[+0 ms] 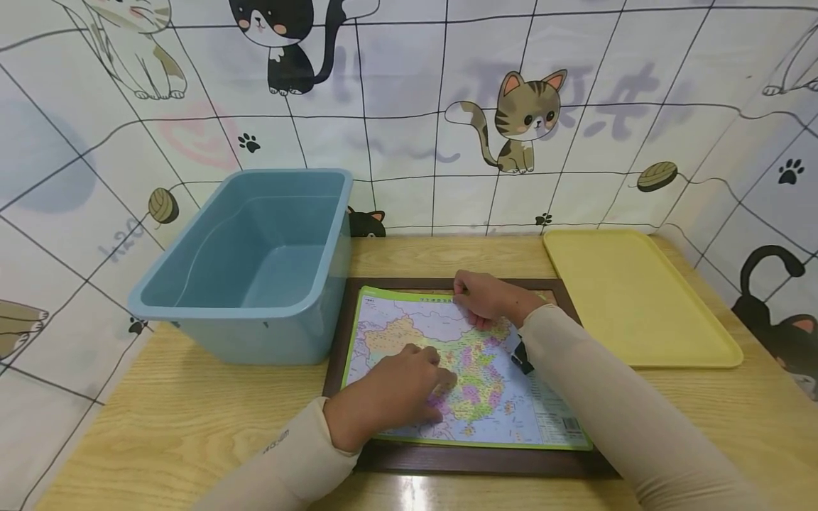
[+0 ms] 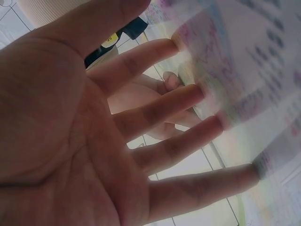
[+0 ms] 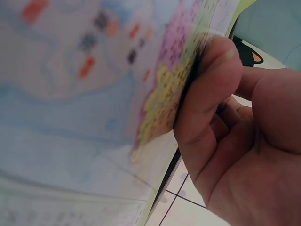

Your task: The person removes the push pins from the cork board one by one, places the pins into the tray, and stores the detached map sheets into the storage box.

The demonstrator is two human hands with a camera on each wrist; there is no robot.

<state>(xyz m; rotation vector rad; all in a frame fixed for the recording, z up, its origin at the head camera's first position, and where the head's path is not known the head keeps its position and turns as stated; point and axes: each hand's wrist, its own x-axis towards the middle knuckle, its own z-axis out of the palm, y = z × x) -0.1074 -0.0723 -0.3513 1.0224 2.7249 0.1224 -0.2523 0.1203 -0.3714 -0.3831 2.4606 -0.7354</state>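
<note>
The map [image 1: 476, 380] lies over the dark frame [image 1: 486, 458] on the surface [image 1: 140, 426], between the blue bin [image 1: 303, 341] at left and the yellow tray [image 1: 645, 298] at right. The left hand [image 1: 402, 387] is spread, fingertips on the map, probably steadying it; the right hand's [image 1: 491, 294] grip is narrow, seemingly pinching its far edge for control.

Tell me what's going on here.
A person is handling a map of China that lies over a dark-brown frame. The left hand rests spread on the map; the right hand is curled at its top edge, though whether it pinches anything is unclear. A blue tub stands left, a yellow tray right.
</note>
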